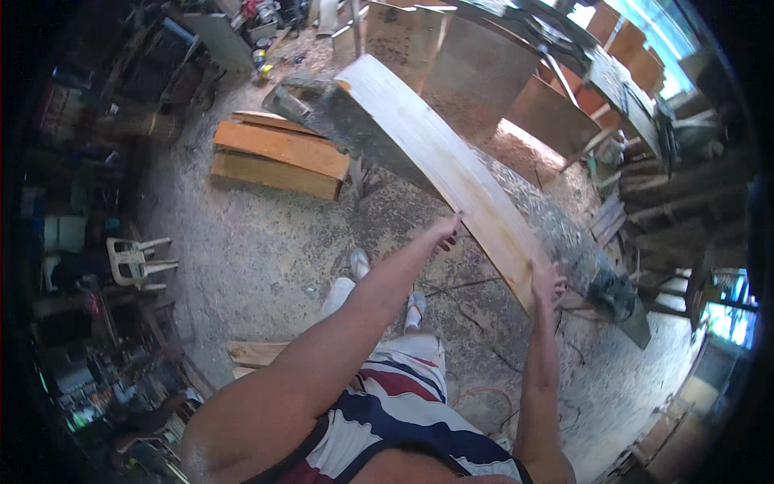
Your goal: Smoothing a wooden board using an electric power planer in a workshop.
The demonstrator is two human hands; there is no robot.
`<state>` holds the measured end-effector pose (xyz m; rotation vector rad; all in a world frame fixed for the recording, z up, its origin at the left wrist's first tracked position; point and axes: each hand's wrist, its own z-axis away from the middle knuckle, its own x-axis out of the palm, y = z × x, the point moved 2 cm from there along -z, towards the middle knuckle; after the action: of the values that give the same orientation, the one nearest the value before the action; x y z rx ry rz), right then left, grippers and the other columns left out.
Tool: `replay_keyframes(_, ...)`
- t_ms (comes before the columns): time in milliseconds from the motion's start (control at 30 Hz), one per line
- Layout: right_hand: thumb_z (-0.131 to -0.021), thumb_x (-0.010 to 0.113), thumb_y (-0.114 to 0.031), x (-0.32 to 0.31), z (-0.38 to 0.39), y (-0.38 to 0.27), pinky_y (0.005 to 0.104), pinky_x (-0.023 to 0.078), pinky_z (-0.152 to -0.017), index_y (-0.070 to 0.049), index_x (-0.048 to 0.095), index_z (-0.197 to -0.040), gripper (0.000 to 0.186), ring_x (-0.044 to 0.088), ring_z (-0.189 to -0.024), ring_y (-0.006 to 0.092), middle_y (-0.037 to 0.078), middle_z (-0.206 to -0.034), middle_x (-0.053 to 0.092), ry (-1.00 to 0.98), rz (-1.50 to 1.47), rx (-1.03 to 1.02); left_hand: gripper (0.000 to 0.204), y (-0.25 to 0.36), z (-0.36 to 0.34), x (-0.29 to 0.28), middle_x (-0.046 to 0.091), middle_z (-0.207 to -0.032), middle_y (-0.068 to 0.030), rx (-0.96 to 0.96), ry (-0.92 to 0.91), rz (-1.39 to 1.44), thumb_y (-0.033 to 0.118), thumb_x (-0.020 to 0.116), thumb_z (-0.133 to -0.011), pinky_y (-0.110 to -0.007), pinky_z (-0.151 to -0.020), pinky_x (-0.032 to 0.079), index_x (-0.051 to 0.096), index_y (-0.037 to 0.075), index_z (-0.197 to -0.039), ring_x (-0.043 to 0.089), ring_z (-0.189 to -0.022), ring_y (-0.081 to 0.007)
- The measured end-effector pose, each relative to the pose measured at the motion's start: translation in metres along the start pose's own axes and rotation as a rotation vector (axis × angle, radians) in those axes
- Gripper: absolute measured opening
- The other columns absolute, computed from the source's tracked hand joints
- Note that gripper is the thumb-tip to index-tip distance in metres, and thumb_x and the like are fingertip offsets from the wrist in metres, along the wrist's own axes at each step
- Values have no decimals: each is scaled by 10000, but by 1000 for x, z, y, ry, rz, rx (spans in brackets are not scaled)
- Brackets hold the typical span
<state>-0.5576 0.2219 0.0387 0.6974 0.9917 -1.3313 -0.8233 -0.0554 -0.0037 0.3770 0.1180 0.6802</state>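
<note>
A long, pale wooden plank [451,165] lies slantwise over a dark, rough workbench [387,141], its near end reaching past the bench toward me. My left hand [442,232] is at the plank's left edge, about midway along. One fingertip meets that edge and the other fingers curl in below it; the grip is partly hidden. Close to the near end, my right hand [548,284] is closed around the plank's right side.
Orange-brown boards [278,165] are stacked on the floor beyond my left arm. A pale plastic chair [139,262] is at the left. Large brown panels [480,68] stand behind the bench. Wood shavings [556,218] cover the benchtop. A cut board [254,352] lies near my legs.
</note>
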Motion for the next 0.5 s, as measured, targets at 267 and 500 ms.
replay_keyframes(267,-989,595,-651,16,-26,5,543,467,-1104,-88,358,-1640,893,530,-1410,459,333,-1574,467,110,428,-377,602,-54,1,-87,768,-974,-216,666,105,-469,616,632,-954,-481,-792,576,777,33,-984,742,-879,-357)
replay_keyframes(500,-1038,580,-471,84,-11,-55,553,571,-924,-14,571,-1459,621,650,-1243,459,327,-1402,622,-183,177,123,314,-130,53,-378,759,-937,-191,576,627,-224,364,628,-952,-507,-783,566,787,94,-945,742,-875,-409)
